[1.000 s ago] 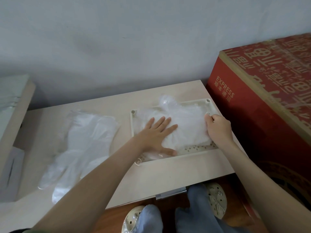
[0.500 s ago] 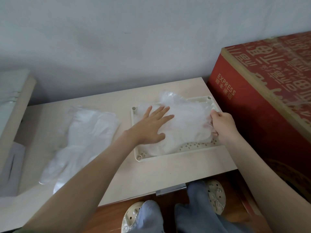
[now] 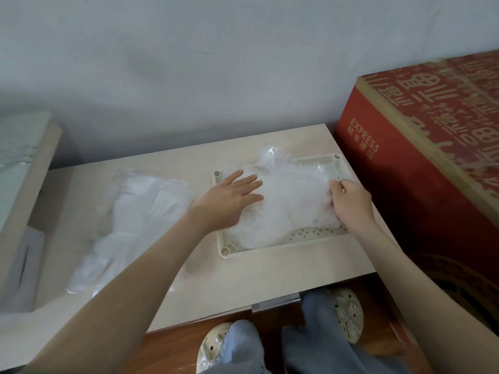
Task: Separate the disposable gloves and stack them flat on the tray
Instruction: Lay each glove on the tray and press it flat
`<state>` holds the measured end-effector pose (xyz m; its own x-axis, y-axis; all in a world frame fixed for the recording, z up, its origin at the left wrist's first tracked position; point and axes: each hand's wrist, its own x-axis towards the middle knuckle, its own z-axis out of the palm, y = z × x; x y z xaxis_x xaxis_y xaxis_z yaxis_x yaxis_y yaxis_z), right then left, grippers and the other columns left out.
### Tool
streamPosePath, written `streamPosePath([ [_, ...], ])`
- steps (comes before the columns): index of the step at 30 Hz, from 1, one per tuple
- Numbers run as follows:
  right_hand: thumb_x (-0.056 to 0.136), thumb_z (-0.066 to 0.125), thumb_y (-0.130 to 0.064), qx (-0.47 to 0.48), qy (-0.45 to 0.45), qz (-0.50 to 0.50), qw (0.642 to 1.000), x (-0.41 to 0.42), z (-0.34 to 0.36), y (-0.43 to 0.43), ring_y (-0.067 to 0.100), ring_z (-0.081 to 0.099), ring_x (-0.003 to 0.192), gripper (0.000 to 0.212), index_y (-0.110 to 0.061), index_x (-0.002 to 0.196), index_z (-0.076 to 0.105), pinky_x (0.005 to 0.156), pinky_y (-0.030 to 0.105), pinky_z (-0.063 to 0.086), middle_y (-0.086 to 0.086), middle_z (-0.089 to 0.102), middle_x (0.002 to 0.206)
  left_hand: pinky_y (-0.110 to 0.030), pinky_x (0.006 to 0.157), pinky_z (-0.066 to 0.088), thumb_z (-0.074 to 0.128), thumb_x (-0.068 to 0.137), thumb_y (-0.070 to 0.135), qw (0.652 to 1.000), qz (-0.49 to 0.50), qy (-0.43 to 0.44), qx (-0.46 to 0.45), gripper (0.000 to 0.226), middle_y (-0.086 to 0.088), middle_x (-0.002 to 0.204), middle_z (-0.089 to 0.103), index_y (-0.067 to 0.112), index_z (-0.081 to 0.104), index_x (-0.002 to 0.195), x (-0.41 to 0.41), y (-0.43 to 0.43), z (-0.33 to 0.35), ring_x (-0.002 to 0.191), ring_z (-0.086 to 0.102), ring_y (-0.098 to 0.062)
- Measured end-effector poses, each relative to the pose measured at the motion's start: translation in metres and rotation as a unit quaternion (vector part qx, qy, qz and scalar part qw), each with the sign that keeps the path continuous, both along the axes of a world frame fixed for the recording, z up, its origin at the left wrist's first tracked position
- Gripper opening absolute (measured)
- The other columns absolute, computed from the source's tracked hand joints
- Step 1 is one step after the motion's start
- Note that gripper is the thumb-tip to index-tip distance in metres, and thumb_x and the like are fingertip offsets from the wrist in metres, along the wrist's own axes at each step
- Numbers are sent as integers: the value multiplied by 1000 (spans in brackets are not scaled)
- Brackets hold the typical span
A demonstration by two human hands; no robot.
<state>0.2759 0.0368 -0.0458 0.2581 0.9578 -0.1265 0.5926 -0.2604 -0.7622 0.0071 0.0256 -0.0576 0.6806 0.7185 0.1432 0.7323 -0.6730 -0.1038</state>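
The fingers (image 3: 249, 182) of the left hand (image 3: 229, 202) lie straight and spread, pressing flat on the left part of the glove stack (image 3: 289, 214) in the tray (image 3: 283, 249) and holding nothing. The right hand (image 3: 351, 205) has its fingers curled at the stack's right edge, pinching the thin film there. The stack covers most of the tray, and one crumpled bit rises over the far rim.

The loose gloves (image 3: 135, 220) lie on the table (image 3: 243, 282) to the left of the tray, well apart from the right hand and just beyond the left wrist. Their long axis runs from the far side down toward the near left corner. The left hand is plainly the nearer one, so the next pick likely falls to it, a short sweep leftward over the tray's left rim. The red box (image 3: 405, 190) stands close against the table's right end and leaves the right hand little room
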Motion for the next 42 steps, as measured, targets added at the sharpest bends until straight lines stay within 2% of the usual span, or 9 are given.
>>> streamPosePath([
  [5,98,42,-26,0,-73,17,997,-2,-9,-1,22,54,56,40,4,75,55,54,29,39,15,63,70,-41,116,-17,29,76,42,973,93,-83,-195,69,-3,158,19,29,40,144,9,-11,18,148,-1,-17],
  [8,98,40,-28,-1,-89,20,996,-2,-13,0,32,60,69,40,1,76,56,67,38,48,16,64,72,-35,115,-17,19,93,59,960,111,-142,-213,63,-1,159,16,30,35,146,29,-14,18,148,-1,-12],
  [12,100,39,-28,2,-136,35,990,-2,-13,1,33,58,75,36,-3,77,53,68,39,46,15,63,77,-37,117,-15,22,101,50,974,136,-22,-178,57,-1,161,-2,28,12,153,46,-12,-4,147,-9,-14],
  [16,96,46,-19,-37,-212,63,975,-2,-10,1,33,54,88,24,-1,112,50,68,37,39,16,59,96,-42,117,-13,26,97,58,967,168,20,-189,70,-3,160,-13,29,-4,152,48,-12,-24,147,-14,-18],
  [21,82,63,-12,156,-353,139,912,-23,-12,0,38,50,115,57,-2,136,45,94,48,39,19,54,127,-43,117,-13,21,93,62,969,167,7,-183,71,-2,160,-14,32,-6,152,46,-12,-32,146,-16,-19],
  [26,93,21,-51,137,-329,390,849,-47,-34,3,29,22,145,68,-16,150,30,115,43,22,11,28,156,-54,113,-16,19,85,76,960,214,38,-175,83,-4,159,-18,35,-10,151,46,-8,-30,144,-23,-30],
  [30,77,-11,-64,24,-326,385,863,-43,-50,11,15,-10,149,85,-30,154,0,118,34,-8,-2,-4,163,-57,111,-17,20,78,83,952,242,40,-181,92,-6,158,-22,37,-13,150,44,-5,-31,141,-28,-32],
  [38,101,13,-45,4,-328,296,897,-40,-45,12,18,-14,148,58,-26,155,-1,116,35,-13,4,-8,162,-54,112,-18,16,78,83,948,245,55,-194,92,-4,157,-24,35,-14,150,39,-7,-34,142,-27,-30],
  [42,96,4,-53,39,-330,333,882,-46,-32,7,19,-9,149,66,-24,155,7,118,37,-8,4,-2,163,-53,116,-7,-9,76,80,964,228,-29,-133,97,-7,161,3,26,10,153,32,-13,-19,148,1,-28],
])
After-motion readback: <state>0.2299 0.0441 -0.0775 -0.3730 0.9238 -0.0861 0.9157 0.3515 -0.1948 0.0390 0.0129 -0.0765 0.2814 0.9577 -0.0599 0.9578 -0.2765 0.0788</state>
